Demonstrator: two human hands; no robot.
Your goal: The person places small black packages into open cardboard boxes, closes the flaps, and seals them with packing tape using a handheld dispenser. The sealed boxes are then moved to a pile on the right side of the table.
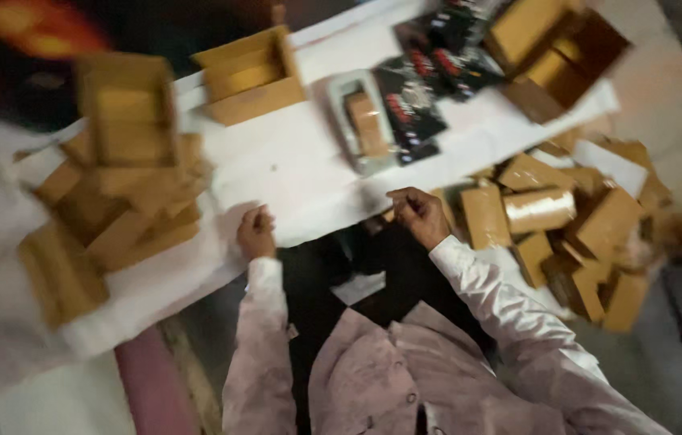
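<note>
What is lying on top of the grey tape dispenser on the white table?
A brown tape roll sits in the grey tape dispenser on the white table. Black printed packets lie against its right side. The dispenser hides what lies under it, and the picture is blurred.

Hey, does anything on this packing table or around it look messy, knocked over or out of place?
Yes. Small cardboard boxes lie jumbled off the table's right edge, tipped at all angles. Another loose stack sprawls on the white table. Both hands rest near its front edge.

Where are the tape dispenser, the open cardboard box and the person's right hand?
Tape dispenser point(361, 121), head view, its tape roll.
Open cardboard box point(254, 76), head view, inner wall.
Right hand point(420, 213), head view, knuckles.
</note>
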